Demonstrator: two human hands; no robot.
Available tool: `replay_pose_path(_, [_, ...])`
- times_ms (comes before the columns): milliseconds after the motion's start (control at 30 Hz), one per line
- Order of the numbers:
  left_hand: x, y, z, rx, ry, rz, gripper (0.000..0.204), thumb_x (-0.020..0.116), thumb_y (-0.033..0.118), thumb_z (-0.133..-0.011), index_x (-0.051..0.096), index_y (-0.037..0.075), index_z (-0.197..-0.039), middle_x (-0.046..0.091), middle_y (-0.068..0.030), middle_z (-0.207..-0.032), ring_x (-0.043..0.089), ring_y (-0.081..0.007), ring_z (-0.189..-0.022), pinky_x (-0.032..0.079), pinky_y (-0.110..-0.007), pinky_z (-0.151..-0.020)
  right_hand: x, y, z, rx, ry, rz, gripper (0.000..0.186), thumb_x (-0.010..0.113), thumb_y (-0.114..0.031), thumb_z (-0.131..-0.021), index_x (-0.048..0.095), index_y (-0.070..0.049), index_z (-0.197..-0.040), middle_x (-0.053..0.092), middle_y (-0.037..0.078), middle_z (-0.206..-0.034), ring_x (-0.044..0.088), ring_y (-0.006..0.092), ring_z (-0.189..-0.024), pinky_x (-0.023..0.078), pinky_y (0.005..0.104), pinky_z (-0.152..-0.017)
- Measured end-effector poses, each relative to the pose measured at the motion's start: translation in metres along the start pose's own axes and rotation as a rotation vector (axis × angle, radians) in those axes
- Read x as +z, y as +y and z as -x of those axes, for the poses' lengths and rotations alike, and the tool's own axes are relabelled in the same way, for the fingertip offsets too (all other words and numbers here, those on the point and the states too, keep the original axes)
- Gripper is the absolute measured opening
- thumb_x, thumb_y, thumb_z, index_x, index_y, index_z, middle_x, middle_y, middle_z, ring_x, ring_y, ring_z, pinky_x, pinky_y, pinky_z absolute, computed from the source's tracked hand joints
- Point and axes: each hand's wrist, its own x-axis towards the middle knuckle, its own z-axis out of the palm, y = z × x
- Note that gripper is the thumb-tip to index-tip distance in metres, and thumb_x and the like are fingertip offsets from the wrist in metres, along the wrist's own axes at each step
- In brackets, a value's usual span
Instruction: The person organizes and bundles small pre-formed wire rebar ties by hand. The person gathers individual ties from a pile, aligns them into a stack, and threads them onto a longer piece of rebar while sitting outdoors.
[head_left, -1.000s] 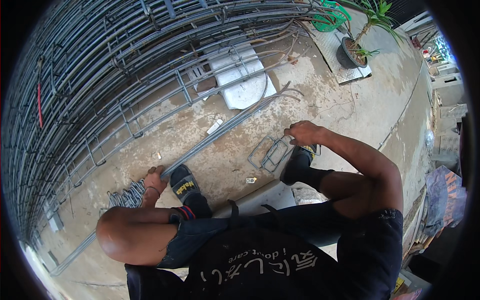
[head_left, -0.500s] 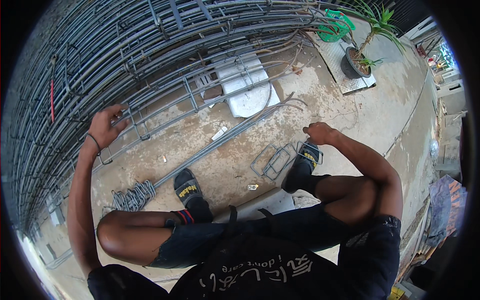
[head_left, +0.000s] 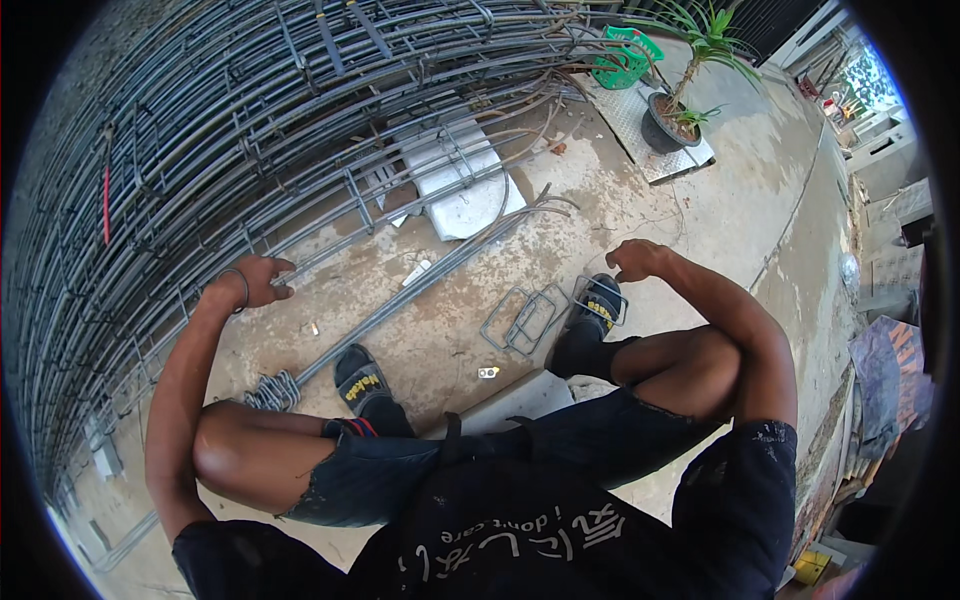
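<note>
My left hand (head_left: 258, 281) is beside the near edge of the rebar cages (head_left: 330, 215), thumb and forefinger apart, with nothing visible between them. My right hand (head_left: 640, 261) hangs just above my right sandal (head_left: 597, 302), its curled fingers slightly apart and no object visible in them. Several rectangular wire stirrups (head_left: 521, 318) lie overlapping on the concrete, one resting across that sandal. Long straight steel bars (head_left: 420, 285) run diagonally between my feet and the cages. At their lower end sits a bundle of stirrups (head_left: 273, 391), partly hidden by my left knee.
Stacked cages fill the left and far side. A white slab (head_left: 465, 190) lies under their near edge. Beyond stand a green basket (head_left: 626, 58) and a potted plant (head_left: 672, 125) on a metal plate. A small metal piece (head_left: 488, 373) lies between my feet.
My left hand has drawn away from the cage bars, toward the right and nearer me. My right hand stays above the sandal, its fingers slightly more apart. The view has shifted a little.
</note>
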Motion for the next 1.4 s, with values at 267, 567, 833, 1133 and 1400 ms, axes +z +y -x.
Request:
replay_pose_path(267, [-0.01, 0.015, -0.004, 0.088, -0.021, -0.073, 0.057, 0.069, 0.036, -0.076, 0.056, 0.009, -0.125, 0.066, -0.0211, -0.104, 0.063, -0.0336, -0.097, 0.049, -0.039, -0.084, -0.045, -0.038, 0.006, -0.092, 0.077, -0.004, 0.045, 0.07, -0.032, -0.074, 0.06, -0.007, -0.11, 0.065, 0.016, -0.099, 0.06, 0.0334, -0.1, 0.048, 0.0421, -0.084])
replay_pose_path(567, [-0.023, 0.052, 0.02, 0.165, 0.085, -0.185, 0.057, 0.067, 0.037, -0.079, 0.054, 0.01, -0.127, 0.065, -0.0206, -0.106, 0.062, -0.0351, -0.1, 0.048, -0.041, -0.088, -0.137, -0.135, 0.005, -0.298, 0.014, -0.029, 0.049, 0.068, -0.006, -0.064, 0.059, -0.006, -0.113, 0.066, 0.02, -0.091, 0.063, 0.035, -0.09, 0.05, 0.0418, -0.075])
replay_pose_path(833, [-0.024, 0.097, 0.032, 0.223, -0.066, -0.053, 0.057, 0.066, 0.038, -0.081, 0.051, 0.011, -0.13, 0.065, -0.0203, -0.107, 0.061, -0.0364, -0.102, 0.047, -0.042, -0.089, -0.13, -0.15, -0.045, -0.428, 0.051, 0.091, 0.046, 0.072, -0.023, -0.069, 0.06, -0.005, -0.109, 0.065, 0.018, -0.096, 0.061, 0.0351, -0.096, 0.049, 0.0423, -0.081])
replay_pose_path(1133, [0.013, 0.06, 0.001, 0.185, -0.183, -0.182, 0.054, 0.063, 0.035, -0.082, 0.052, 0.012, -0.13, 0.062, -0.0187, -0.114, 0.058, -0.0348, -0.107, 0.047, -0.044, -0.09, -0.104, -0.166, -0.095, -0.606, 0.018, 0.059, 0.038, 0.061, -0.021, -0.075, 0.059, -0.002, -0.108, 0.064, 0.022, -0.098, 0.061, 0.0384, -0.096, 0.048, 0.0462, -0.081])
replay_pose_path(1400, [0.037, 0.015, -0.005, 0.108, -0.145, -0.147, 0.054, 0.063, 0.037, -0.082, 0.052, 0.013, -0.129, 0.063, -0.018, -0.111, 0.058, -0.0352, -0.105, 0.047, -0.044, -0.089, -0.069, -0.161, -0.102, -0.631, 0.01, -0.066, 0.033, 0.062, -0.017, -0.073, 0.061, -0.004, -0.103, 0.065, 0.019, -0.095, 0.062, 0.0363, -0.094, 0.049, 0.0454, -0.08])
